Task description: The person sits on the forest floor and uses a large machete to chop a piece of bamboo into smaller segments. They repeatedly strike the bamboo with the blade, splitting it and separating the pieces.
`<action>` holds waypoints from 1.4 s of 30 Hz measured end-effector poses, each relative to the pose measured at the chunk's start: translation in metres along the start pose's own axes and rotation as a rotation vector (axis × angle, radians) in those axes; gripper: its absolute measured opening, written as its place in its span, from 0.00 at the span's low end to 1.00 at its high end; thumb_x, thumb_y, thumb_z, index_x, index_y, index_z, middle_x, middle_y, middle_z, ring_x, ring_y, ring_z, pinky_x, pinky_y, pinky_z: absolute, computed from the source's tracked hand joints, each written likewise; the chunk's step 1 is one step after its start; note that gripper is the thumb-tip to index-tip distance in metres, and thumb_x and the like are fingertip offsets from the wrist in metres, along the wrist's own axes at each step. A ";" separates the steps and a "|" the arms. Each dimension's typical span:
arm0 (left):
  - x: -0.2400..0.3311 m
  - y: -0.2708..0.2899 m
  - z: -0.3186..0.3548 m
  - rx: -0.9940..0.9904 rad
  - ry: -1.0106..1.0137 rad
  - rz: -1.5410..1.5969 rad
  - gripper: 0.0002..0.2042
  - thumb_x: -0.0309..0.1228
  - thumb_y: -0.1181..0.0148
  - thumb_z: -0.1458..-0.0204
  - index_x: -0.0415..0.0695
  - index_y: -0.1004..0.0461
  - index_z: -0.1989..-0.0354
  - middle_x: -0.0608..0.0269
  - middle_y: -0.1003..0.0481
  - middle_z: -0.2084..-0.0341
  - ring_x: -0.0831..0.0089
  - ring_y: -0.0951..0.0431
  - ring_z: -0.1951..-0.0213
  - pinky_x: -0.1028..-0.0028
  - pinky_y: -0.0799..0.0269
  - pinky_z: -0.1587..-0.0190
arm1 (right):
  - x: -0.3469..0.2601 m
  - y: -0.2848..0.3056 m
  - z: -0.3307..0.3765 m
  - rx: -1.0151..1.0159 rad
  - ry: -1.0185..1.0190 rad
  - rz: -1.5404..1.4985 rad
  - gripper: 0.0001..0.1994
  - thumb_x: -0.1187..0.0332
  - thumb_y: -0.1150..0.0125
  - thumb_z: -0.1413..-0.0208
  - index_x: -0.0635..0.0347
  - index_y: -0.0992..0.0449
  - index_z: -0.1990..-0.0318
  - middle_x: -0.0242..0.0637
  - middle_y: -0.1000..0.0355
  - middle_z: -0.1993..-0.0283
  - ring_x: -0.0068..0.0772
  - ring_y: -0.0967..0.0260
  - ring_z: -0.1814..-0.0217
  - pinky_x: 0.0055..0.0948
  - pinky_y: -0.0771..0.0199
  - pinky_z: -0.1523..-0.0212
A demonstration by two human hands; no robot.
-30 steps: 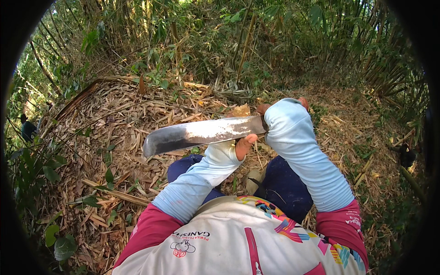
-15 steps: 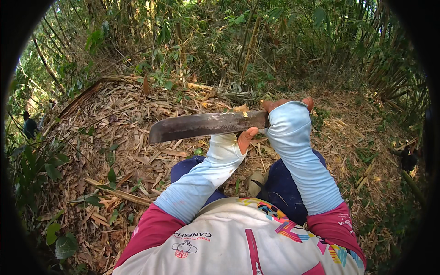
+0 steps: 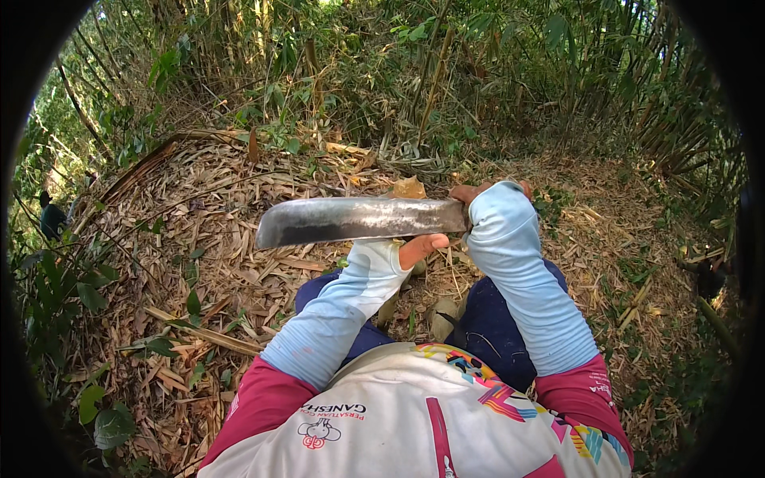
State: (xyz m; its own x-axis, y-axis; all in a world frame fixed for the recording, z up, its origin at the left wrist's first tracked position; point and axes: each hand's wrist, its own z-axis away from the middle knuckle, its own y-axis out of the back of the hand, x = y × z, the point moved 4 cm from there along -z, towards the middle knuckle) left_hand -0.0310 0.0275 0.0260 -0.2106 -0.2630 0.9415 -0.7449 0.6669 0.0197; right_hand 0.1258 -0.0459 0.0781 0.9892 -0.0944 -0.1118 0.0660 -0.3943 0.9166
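A machete (image 3: 351, 221) with a broad, worn metal blade lies level across the view, its squared tip to the left. Closed round its handle is my right hand (image 3: 468, 192), largely covered by a pale blue sleeve; the handle is mostly hidden. Below the blade, near the handle end, my left hand (image 3: 417, 249) shows its thumb stretched to the right along the lower edge. The other left fingers are hidden behind the blade, so their grip cannot be made out. A pale blue sleeve covers that wrist too.
Dry bamboo leaves (image 3: 199, 263) cover the ground, with a split bamboo piece (image 3: 207, 331) at left. Green leafy plants (image 3: 92, 291) grow along the left side. Dense bamboo (image 3: 430, 88) stands ahead. A person (image 3: 52, 219) is at far left. Dark trousers (image 3: 498, 334) show below my arms.
The blade has turned, so its flat face now catches more light. My left hand has slid slightly left and down; my right hand has dipped a little, still holding the handle.
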 end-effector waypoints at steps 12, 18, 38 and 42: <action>-0.007 -0.012 -0.003 -0.133 -0.083 0.070 0.24 0.42 0.26 0.56 0.41 0.27 0.54 0.63 0.23 0.60 0.75 0.24 0.58 0.72 0.28 0.56 | -0.027 0.023 0.000 -0.020 0.061 0.047 0.18 0.64 0.33 0.64 0.48 0.19 0.59 0.36 0.27 0.75 0.40 0.25 0.68 0.42 0.35 0.58; 0.000 -0.012 0.004 -0.109 -0.037 0.184 0.26 0.43 0.26 0.55 0.41 0.28 0.54 0.63 0.24 0.60 0.74 0.25 0.58 0.72 0.28 0.56 | -0.035 0.035 -0.001 -0.143 0.081 0.195 0.18 0.64 0.33 0.62 0.47 0.20 0.57 0.36 0.26 0.75 0.41 0.25 0.67 0.42 0.35 0.56; -0.011 -0.020 0.007 -0.053 -0.136 0.097 0.25 0.46 0.33 0.49 0.44 0.28 0.48 0.61 0.23 0.57 0.71 0.23 0.57 0.70 0.28 0.54 | -0.040 0.040 -0.005 -0.244 0.024 0.196 0.15 0.65 0.35 0.58 0.48 0.21 0.59 0.37 0.24 0.72 0.41 0.24 0.65 0.44 0.36 0.53; -0.026 -0.022 -0.001 -0.030 -0.216 -0.096 0.23 0.45 0.33 0.48 0.46 0.27 0.48 0.62 0.23 0.55 0.71 0.23 0.56 0.70 0.28 0.53 | -0.036 0.037 -0.005 -0.198 -0.005 0.224 0.15 0.64 0.36 0.56 0.48 0.21 0.57 0.36 0.23 0.69 0.40 0.24 0.63 0.43 0.39 0.49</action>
State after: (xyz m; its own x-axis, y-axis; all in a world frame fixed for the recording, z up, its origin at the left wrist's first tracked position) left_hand -0.0087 0.0204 0.0009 -0.2726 -0.4674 0.8410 -0.7498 0.6509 0.1187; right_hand 0.0937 -0.0522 0.1182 0.9815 -0.1634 0.0999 -0.1288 -0.1769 0.9758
